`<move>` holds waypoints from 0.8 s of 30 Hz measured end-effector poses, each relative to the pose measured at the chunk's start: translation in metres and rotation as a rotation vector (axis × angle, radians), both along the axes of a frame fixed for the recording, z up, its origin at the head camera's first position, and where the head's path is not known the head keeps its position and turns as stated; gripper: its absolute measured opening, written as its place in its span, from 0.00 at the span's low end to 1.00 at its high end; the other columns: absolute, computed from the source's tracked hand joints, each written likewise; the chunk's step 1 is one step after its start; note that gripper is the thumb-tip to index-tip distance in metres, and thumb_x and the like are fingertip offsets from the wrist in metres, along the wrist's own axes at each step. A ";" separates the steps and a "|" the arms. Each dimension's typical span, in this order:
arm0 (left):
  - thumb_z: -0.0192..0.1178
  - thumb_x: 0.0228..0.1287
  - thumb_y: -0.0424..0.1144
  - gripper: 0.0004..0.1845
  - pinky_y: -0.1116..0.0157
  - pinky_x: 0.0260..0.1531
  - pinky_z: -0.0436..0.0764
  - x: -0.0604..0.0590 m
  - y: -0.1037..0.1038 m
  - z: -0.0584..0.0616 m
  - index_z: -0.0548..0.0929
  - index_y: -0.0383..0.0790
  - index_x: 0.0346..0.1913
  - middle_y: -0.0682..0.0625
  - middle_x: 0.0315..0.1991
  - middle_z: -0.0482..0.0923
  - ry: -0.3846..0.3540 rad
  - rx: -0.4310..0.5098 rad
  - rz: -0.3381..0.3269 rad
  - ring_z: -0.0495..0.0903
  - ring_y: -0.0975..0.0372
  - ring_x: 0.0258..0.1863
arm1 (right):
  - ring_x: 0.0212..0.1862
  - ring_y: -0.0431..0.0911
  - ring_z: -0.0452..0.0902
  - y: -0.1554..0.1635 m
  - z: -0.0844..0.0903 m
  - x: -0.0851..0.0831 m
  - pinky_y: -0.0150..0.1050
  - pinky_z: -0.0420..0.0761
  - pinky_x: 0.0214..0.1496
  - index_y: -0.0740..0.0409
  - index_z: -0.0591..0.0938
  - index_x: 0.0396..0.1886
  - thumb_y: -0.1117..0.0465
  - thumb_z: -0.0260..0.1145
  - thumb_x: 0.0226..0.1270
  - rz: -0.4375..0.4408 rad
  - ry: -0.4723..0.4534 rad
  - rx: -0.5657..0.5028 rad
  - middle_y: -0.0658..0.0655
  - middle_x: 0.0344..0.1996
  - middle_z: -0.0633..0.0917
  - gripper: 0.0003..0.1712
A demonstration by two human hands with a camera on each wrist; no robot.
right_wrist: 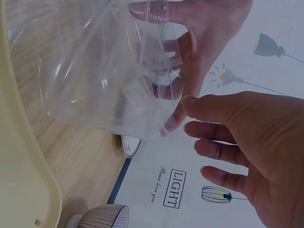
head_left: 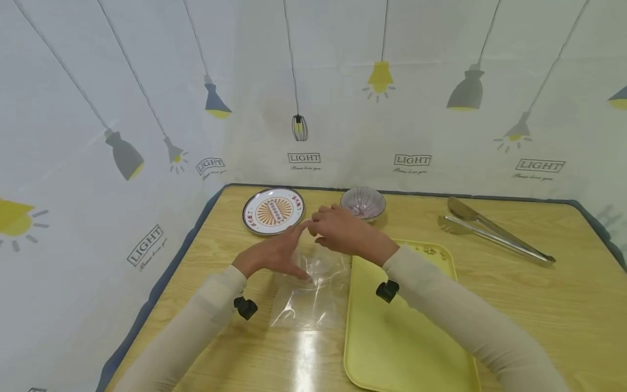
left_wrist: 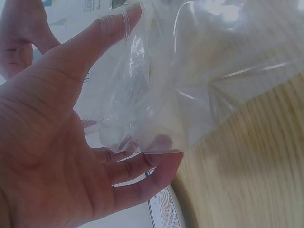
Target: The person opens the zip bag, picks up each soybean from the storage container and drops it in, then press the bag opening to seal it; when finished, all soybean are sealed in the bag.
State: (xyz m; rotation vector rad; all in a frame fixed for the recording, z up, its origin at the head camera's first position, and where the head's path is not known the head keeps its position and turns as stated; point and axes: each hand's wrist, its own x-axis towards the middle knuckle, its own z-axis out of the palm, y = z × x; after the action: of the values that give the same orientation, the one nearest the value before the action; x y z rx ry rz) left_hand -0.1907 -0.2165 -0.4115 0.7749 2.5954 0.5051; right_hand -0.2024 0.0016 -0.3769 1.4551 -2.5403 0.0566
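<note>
A clear plastic bag (head_left: 311, 305) hangs from my left hand (head_left: 276, 253), just left of the yellow tray. In the left wrist view the thumb and fingers are spread apart at the mouth of the bag (left_wrist: 209, 71), with its ridged rim stretched across the thumb. The left fingers show through the film in the right wrist view. Close beside the bag's mouth is my right hand (head_left: 343, 231), its thumb tip right at the rim (right_wrist: 183, 90). Its other fingers are loosely bent, with nothing between them and the thumb.
The yellow tray (head_left: 401, 326) has small brown specks (head_left: 431, 251) at its far corner. Behind the hands stand a white patterned plate (head_left: 274, 212) and a striped bowl (head_left: 363, 203). Metal tongs (head_left: 495, 234) lie at the right. Lamp-printed cloth (head_left: 343, 130) rises behind the table.
</note>
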 end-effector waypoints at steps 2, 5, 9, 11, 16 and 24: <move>0.76 0.49 0.61 0.69 0.48 0.71 0.70 0.000 0.000 0.000 0.38 0.46 0.82 0.34 0.81 0.45 -0.005 0.000 0.003 0.56 0.44 0.78 | 0.42 0.47 0.79 0.006 0.002 -0.002 0.43 0.78 0.43 0.53 0.85 0.39 0.57 0.74 0.63 -0.018 0.020 -0.011 0.50 0.36 0.85 0.08; 0.77 0.48 0.62 0.70 0.48 0.71 0.70 -0.002 0.001 -0.001 0.38 0.44 0.82 0.32 0.80 0.48 0.009 -0.006 0.004 0.57 0.42 0.77 | 0.41 0.48 0.80 0.019 0.006 -0.006 0.43 0.81 0.43 0.54 0.86 0.38 0.58 0.75 0.62 -0.052 0.039 -0.031 0.51 0.35 0.85 0.08; 0.78 0.46 0.61 0.71 0.48 0.70 0.71 -0.004 0.002 0.000 0.40 0.41 0.82 0.31 0.78 0.53 0.031 0.002 -0.002 0.60 0.42 0.76 | 0.37 0.48 0.79 0.040 0.003 -0.015 0.42 0.81 0.45 0.53 0.85 0.33 0.59 0.76 0.60 -0.084 0.082 -0.052 0.51 0.31 0.84 0.06; 0.78 0.46 0.61 0.71 0.49 0.69 0.72 -0.007 0.003 0.001 0.40 0.41 0.82 0.31 0.77 0.54 0.035 0.004 0.000 0.61 0.42 0.76 | 0.36 0.47 0.79 0.052 -0.001 -0.021 0.43 0.80 0.44 0.52 0.85 0.30 0.61 0.76 0.60 -0.090 0.092 -0.061 0.50 0.29 0.84 0.05; 0.78 0.46 0.60 0.70 0.48 0.71 0.70 -0.013 0.004 0.000 0.40 0.42 0.82 0.32 0.79 0.52 0.036 0.015 0.000 0.60 0.44 0.76 | 0.31 0.46 0.75 0.079 -0.017 -0.028 0.44 0.78 0.35 0.54 0.85 0.28 0.65 0.73 0.60 -0.130 0.045 -0.052 0.51 0.26 0.84 0.05; 0.79 0.45 0.60 0.71 0.48 0.71 0.70 -0.017 0.010 -0.003 0.41 0.42 0.82 0.33 0.79 0.52 0.024 0.013 -0.013 0.60 0.44 0.76 | 0.35 0.46 0.81 0.102 -0.057 -0.022 0.48 0.81 0.37 0.53 0.86 0.30 0.61 0.78 0.56 -0.242 -0.058 0.043 0.49 0.28 0.87 0.06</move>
State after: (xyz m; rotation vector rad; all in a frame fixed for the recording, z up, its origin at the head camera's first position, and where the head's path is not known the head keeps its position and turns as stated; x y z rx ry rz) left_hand -0.2080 -0.2065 -0.4147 0.8067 2.6098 0.5121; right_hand -0.2245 0.1032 -0.4341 1.1648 -2.7604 0.0057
